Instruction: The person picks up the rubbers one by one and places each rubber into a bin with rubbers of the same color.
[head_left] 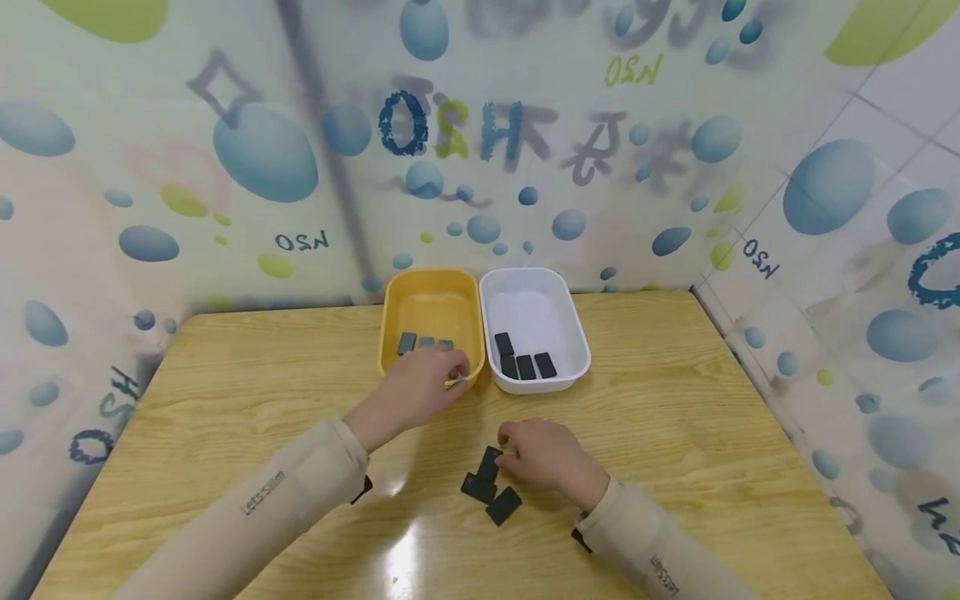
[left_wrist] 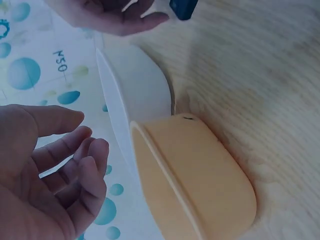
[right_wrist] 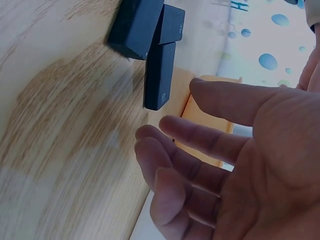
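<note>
My left hand (head_left: pixel 423 383) is over the near edge of a yellow bin (head_left: pixel 431 296). Its fingers are loosely bent, and the left wrist view shows nothing between them. Grey rectangular blocks (head_left: pixel 407 342) lie in that bin, partly hidden by the hand. Just right of a small cluster of black rectangular blocks on the table, my right hand (head_left: pixel 551 458) hovers with relaxed, empty fingers. In the cluster, an upper block (head_left: pixel 489 464) touches a middle one (head_left: pixel 478 488), and a third block (head_left: pixel 503 506) lies nearest to me. Small markings show on the block ends in the right wrist view.
A white bin (head_left: pixel 525 300) stands against the yellow one's right side, with several black blocks (head_left: pixel 526 367) near its front. Both bins sit at the back of the wooden table (head_left: pixel 660 400), before a patterned wall covering (head_left: pixel 480 192). Another covered wall rises on the right.
</note>
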